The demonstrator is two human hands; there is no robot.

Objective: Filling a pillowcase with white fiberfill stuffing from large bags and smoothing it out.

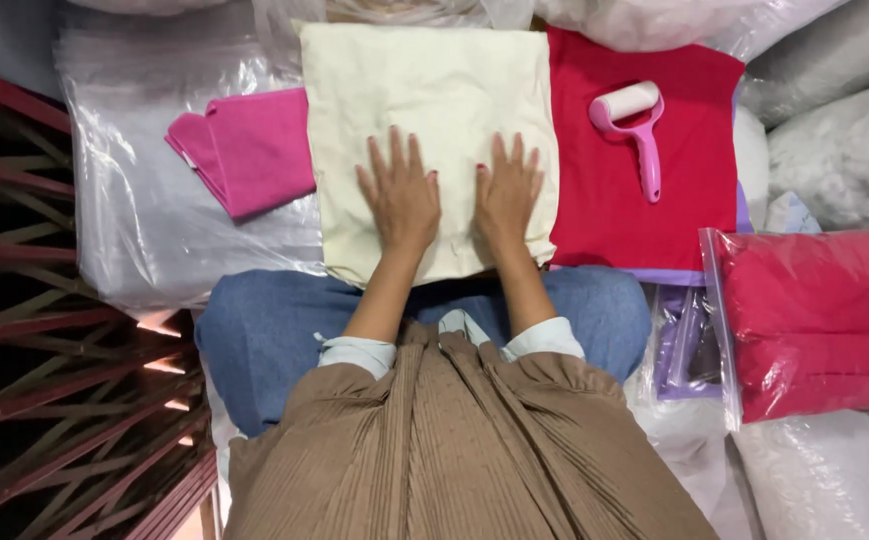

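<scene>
A folded cream cloth (424,130) is laid across the person's lap and is pressed flat by both hands. The left hand (401,197) is spread wide, palm down, fingers fanned toward the far edge; the right hand (507,192) is laid just beside it in the same open way. Nothing is gripped by either hand; the cloth is only held down, which seems meant to keep it smooth and still. A folded pink cloth (249,148) is set aside to the left on clear plastic bags (144,210). To the right, a pink lint roller (634,130) is rested on a red cloth (644,215), within easy reach. Further right, another red cloth is kept sealed inside a clear bag (819,320).
</scene>
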